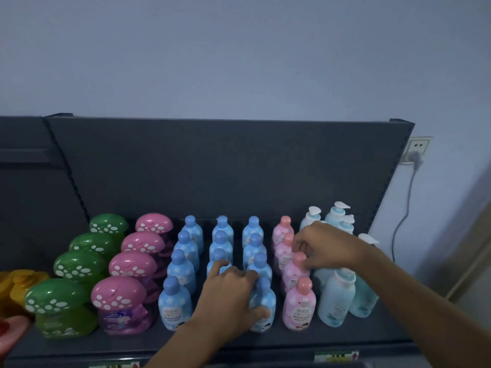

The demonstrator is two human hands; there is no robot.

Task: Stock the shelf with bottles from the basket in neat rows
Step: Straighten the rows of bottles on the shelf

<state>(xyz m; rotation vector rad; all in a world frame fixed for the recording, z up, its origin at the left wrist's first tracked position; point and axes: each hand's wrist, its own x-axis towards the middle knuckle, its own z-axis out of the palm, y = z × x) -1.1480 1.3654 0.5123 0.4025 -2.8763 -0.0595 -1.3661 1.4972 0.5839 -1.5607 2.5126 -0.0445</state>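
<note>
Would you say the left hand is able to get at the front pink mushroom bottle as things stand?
Probably yes: the pink mushroom bottle stands at the shelf front with nothing before it, though the left hand must first release its blue bottle.

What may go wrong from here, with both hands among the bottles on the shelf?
1. The left hand grips a blue bottle in tightly packed rows; a nudge may topple its neighbours.
2. The right hand pinches a pink bottle near its cap, and its forearm crosses the pump bottles, which it may knock over.
3. Front bottles stand near the shelf edge and might fall off.
</note>
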